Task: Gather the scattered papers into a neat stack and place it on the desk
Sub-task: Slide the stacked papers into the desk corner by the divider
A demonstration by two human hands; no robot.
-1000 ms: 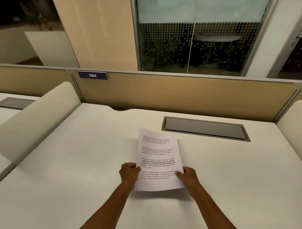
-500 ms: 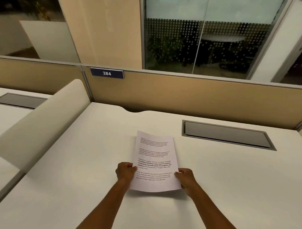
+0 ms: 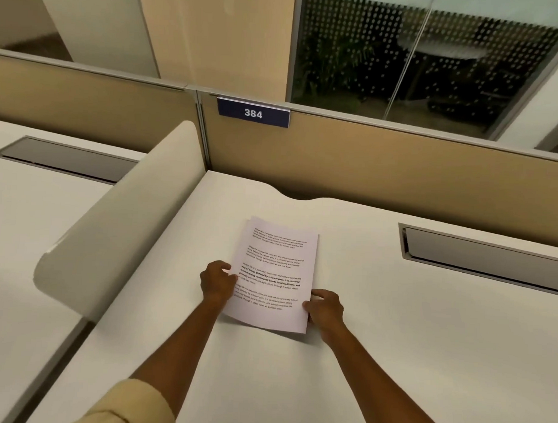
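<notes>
A stack of white printed papers [image 3: 277, 262] lies on the white desk [image 3: 425, 343], its far edge slightly fanned so a second sheet shows. My left hand [image 3: 216, 282] grips the stack's left edge about halfway down. My right hand [image 3: 326, 309] holds the lower right corner, thumb on top. The near edge of the stack casts a shadow on the desk, so it sits a little lifted there.
A curved cream side divider [image 3: 119, 224] stands left of the desk. A tan partition [image 3: 367, 170] with a blue "384" plate [image 3: 253, 113] closes the back. A grey cable hatch [image 3: 481, 259] is set into the desk at the right; another hatch [image 3: 67, 158] on the neighbouring desk.
The view has swung left and down. The stack has moved slightly away and leftward with both hands still on it; the left hand has slid further up the left edge.
</notes>
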